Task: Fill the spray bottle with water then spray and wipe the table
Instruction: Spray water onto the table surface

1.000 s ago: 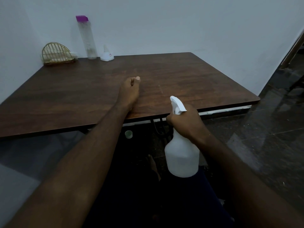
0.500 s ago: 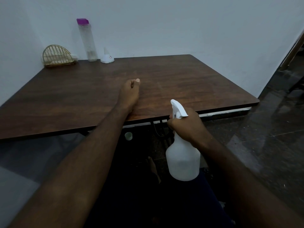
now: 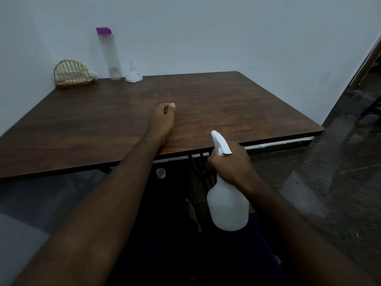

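- My right hand (image 3: 231, 165) covers the neck of the spray bottle (image 3: 227, 205), so I cannot see the trigger.
- I cannot tell how much water is in the bottle; its white side is cloudy.
- The near left end of the table (image 3: 92, 124) is cut off at the left edge of the frame.
- Under the table it is dark. A small green thing (image 3: 160, 173) is there, and I cannot tell what it is.
- My right hand is wrapped tight around the bottle, low in the middle of the frame, just off the table's near edge. The nozzle tips toward the table.
- My left hand (image 3: 161, 120) lies on the table, fingers curled in, holding nothing I can see.
- My left arm reaches straight out from the lower left.
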`<action>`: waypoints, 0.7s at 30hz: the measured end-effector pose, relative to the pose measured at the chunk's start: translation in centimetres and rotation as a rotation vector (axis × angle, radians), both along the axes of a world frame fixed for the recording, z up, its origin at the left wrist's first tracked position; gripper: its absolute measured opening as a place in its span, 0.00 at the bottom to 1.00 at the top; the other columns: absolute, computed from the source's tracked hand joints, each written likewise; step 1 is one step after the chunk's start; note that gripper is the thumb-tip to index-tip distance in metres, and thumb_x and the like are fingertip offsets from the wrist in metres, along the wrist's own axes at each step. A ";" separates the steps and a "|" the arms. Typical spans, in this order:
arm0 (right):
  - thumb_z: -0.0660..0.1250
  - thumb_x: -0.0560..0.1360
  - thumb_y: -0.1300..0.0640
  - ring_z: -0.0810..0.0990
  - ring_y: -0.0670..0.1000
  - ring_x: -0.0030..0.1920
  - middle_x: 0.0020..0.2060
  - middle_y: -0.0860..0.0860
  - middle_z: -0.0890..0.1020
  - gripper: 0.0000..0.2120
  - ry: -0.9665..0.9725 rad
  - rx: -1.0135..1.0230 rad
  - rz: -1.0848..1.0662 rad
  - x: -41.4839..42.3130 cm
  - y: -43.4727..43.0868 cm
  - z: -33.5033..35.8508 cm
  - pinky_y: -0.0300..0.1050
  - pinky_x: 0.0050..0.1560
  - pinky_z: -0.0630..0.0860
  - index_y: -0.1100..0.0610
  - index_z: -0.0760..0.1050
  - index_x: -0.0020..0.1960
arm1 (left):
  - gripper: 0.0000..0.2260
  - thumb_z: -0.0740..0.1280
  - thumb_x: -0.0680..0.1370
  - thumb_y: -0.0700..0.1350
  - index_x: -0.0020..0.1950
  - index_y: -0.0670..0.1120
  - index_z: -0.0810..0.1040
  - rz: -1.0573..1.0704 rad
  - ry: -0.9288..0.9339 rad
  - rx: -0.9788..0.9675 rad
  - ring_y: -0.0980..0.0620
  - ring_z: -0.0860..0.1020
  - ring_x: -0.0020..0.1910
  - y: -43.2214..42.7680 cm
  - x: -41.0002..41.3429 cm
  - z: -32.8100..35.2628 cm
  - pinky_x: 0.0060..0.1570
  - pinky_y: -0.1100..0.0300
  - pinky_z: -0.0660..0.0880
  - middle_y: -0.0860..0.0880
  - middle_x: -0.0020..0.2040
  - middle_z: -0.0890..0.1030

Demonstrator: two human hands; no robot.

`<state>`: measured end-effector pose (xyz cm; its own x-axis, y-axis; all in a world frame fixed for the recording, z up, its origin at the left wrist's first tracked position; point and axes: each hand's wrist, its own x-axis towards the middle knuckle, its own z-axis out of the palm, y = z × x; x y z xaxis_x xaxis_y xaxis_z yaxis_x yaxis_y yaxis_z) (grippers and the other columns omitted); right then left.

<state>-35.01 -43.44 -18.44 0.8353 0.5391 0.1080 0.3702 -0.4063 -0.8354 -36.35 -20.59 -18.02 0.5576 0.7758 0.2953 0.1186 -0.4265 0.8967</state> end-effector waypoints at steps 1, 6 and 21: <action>0.65 0.67 0.64 0.67 0.49 0.27 0.25 0.50 0.70 0.12 -0.024 -0.008 -0.018 -0.1 0.0 0.1 0.43 0.30 0.64 0.58 0.63 0.30 | 0.10 0.60 0.82 0.53 0.53 0.50 0.78 -0.001 -0.003 0.005 0.53 0.77 0.47 0.0 0.0 0.0 0.48 0.59 0.72 0.51 0.47 0.80; 0.66 0.65 0.63 0.73 0.52 0.31 0.31 0.60 0.77 0.06 0.054 0.026 -0.008 0.2 -0.2 0.0 0.46 0.32 0.70 0.65 0.70 0.36 | 0.11 0.60 0.82 0.53 0.54 0.49 0.78 -0.009 0.001 -0.007 0.51 0.78 0.46 0.2 0.1 0.0 0.51 0.56 0.75 0.50 0.47 0.81; 0.66 0.66 0.65 0.72 0.52 0.32 0.31 0.62 0.74 0.12 0.044 0.129 0.044 -0.1 -0.3 -0.3 0.47 0.33 0.68 0.71 0.73 0.47 | 0.11 0.63 0.81 0.49 0.45 0.44 0.80 -0.016 0.038 0.036 0.59 0.76 0.40 -0.6 -0.6 0.4 0.45 0.60 0.72 0.51 0.42 0.81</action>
